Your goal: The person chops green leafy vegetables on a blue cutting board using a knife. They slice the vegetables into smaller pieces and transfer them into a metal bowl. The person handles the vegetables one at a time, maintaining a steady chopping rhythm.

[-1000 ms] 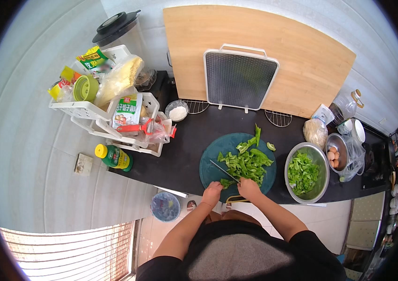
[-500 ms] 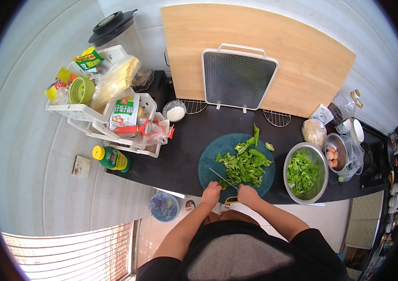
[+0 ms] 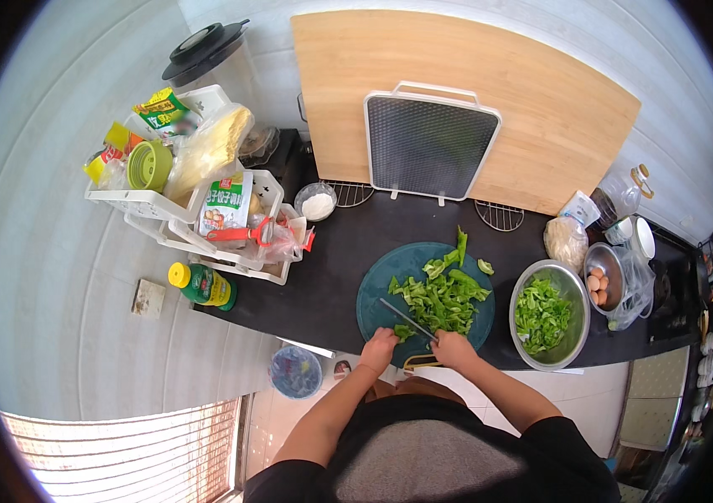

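On a round dark green cutting board point(image 3: 373, 277) lies a heap of chopped leafy greens point(image 3: 448, 302). My right hand point(image 3: 457, 350) is closed around the handle of a knife point(image 3: 407, 318), whose blade slants to the far left across the board. At the board's near left edge, my left hand point(image 3: 380, 348) has its fingers closed on a small bunch of greens point(image 3: 404, 332), just left of the blade. To the right of the board stands a steel bowl point(image 3: 581, 312) holding more cut greens point(image 3: 543, 314).
Farther right are a smaller bowl point(image 3: 616, 258) of brown eggs and a plastic bag point(image 3: 637, 289). White baskets point(image 3: 147, 199) of packets, a yellow-capped bottle point(image 3: 210, 285) and a bowl of white powder point(image 3: 316, 202) stand left. A wooden board point(image 3: 557, 109) leans behind.
My right hand and the knife have shifted slightly to the right, away from my left hand. My left hand stays almost in place at the greens.
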Tool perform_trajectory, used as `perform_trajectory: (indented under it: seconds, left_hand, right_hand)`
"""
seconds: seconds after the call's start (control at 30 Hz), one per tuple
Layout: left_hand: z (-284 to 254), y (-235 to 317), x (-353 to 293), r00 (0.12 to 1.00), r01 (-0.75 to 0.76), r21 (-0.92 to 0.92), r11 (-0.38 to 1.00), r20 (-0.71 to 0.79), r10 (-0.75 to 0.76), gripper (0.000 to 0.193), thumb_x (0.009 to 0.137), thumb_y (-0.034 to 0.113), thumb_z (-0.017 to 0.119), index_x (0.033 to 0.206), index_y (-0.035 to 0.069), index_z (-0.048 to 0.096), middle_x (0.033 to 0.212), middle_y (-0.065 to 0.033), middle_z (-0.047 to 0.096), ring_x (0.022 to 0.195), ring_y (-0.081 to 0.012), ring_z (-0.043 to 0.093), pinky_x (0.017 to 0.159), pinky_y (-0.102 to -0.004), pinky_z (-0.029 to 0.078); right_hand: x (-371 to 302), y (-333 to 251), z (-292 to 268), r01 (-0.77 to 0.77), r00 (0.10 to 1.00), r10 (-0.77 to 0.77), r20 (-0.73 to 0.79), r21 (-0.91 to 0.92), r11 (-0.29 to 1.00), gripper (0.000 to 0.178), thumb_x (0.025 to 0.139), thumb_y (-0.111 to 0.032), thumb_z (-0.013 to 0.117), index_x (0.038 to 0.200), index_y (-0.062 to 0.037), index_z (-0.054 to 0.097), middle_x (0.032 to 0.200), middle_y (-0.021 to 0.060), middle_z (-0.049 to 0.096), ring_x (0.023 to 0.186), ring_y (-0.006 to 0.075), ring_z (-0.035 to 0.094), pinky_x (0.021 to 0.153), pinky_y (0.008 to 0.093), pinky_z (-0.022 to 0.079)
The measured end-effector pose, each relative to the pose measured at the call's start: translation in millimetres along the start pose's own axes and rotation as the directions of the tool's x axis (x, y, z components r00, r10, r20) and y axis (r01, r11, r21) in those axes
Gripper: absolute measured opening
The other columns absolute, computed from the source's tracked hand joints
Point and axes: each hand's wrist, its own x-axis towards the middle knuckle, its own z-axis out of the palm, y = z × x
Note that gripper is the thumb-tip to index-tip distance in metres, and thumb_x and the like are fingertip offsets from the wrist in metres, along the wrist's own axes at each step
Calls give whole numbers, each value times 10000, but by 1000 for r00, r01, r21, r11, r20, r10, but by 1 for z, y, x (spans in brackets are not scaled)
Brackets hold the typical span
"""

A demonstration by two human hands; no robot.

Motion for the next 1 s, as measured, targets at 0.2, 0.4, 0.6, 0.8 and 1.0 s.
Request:
perform_trajectory:
  seconds: [0.2, 0.4, 0.6, 0.8, 1.0]
  left_hand:
    - [0, -1, 2, 1000, -3, 26, 1000, 23, 2, 137, 660, -3, 521, 772, 39, 589, 849, -79, 534, 876, -264, 523, 713, -339, 491]
    - [10, -8, 2, 999, -23, 30, 999, 37, 21, 150, 640, -14, 516, 773, 29, 572, 891, -94, 539, 919, -281, 510, 757, -344, 484]
    - [16, -10, -1, 999, -39, 15, 999, 29, 39, 167, 639, -9, 513, 789, 32, 574, 923, -96, 542, 947, -284, 506, 779, -342, 481]
    - [9, -6, 2, 996, -73, 110, 991, 53, 68, 169, 657, 18, 513, 807, 43, 588, 938, -86, 544, 953, -273, 506, 777, -326, 484]
    - [8, -4, 0, 994, -76, 158, 984, 90, 62, 208, 674, 39, 511, 860, 42, 605, 927, -87, 545, 962, -259, 505, 771, -317, 493]
  right_hand:
    - [-2, -4, 14, 67, 995, -64, 75, -38, 997, 211, 802, -183, 510, 832, 16, 573, 735, 231, 609, 700, 393, 601, 670, 474, 482]
    - [11, -16, 21, 32, 981, -16, 192, -79, 996, 195, 726, -102, 498, 827, 46, 575, 764, 251, 614, 740, 391, 614, 680, 452, 495]
    - [8, -26, 17, -3, 984, 14, 175, -65, 998, 190, 692, -78, 493, 810, 46, 575, 770, 272, 610, 764, 397, 617, 682, 454, 499]
    - [1, -22, 25, 25, 998, -20, 65, -68, 997, 185, 689, -77, 504, 802, 54, 569, 750, 273, 608, 752, 391, 620, 663, 448, 506]
    - [1, -19, 11, 99, 980, -77, 182, -114, 989, 220, 685, -89, 521, 845, 59, 555, 758, 257, 617, 725, 377, 629, 650, 434, 514]
